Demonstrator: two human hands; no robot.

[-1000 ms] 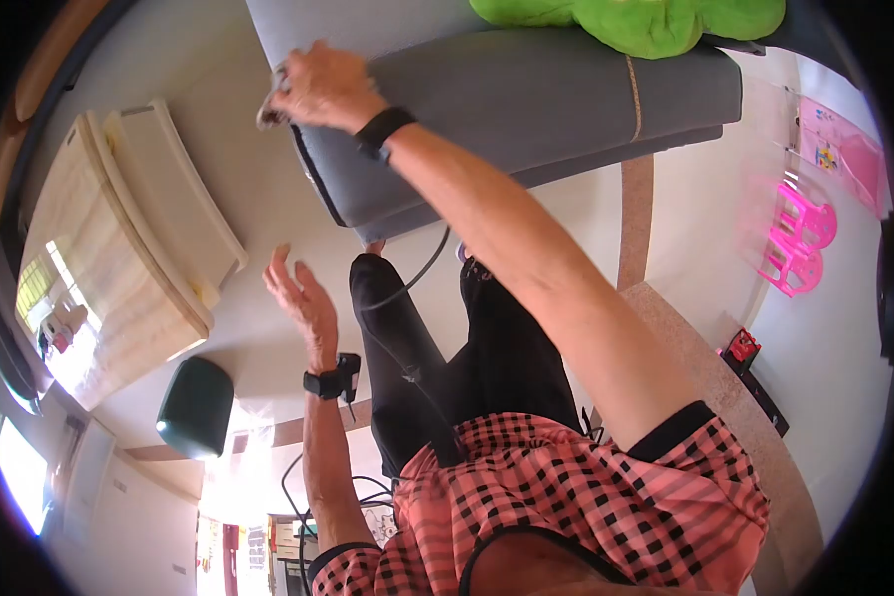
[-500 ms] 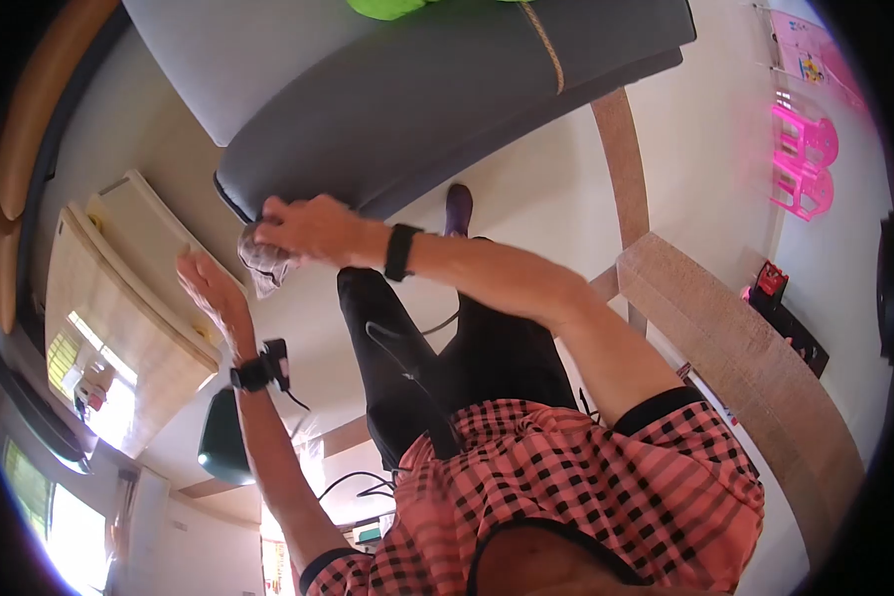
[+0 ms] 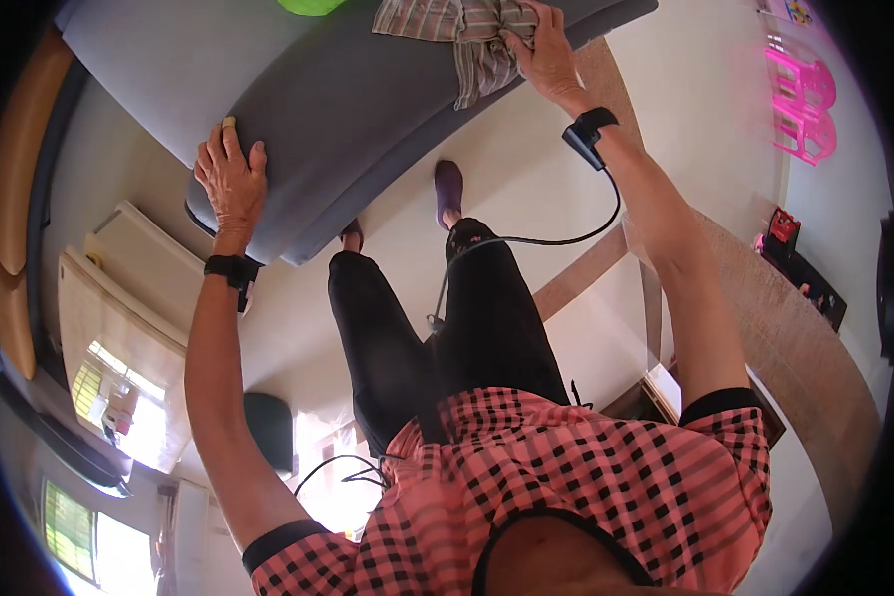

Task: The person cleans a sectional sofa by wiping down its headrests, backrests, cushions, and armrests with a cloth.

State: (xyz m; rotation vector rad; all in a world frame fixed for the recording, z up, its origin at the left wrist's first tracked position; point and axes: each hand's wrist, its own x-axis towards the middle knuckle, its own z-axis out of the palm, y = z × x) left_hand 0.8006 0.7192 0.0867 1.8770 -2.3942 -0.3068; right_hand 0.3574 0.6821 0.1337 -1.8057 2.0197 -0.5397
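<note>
My right hand (image 3: 546, 65) grips a brown-and-white striped cloth (image 3: 472, 40), which lies crumpled over the front edge of a grey padded sofa seat (image 3: 368, 119). Part of the cloth fans out to the left of the fingers. On the left end of the same seat my left hand (image 3: 233, 184) rests palm down, fingers stretched out, nothing in it. A bandage-like wrap shows on one of its fingertips. Both wrists wear black straps, and a black cable (image 3: 556, 240) hangs from the right one.
Something bright green (image 3: 313, 5) sits on the seat at the top edge. A pale wooden table (image 3: 79, 328) stands to the left, near a dark green bin-like object (image 3: 268, 432). Pink plastic chairs (image 3: 805, 104) are at the far right. My feet are on the floor before the seat.
My right hand has swept the cloth from the seat's left end to its right part, where the cloth now spreads wider. My left hand has come down onto the seat.
</note>
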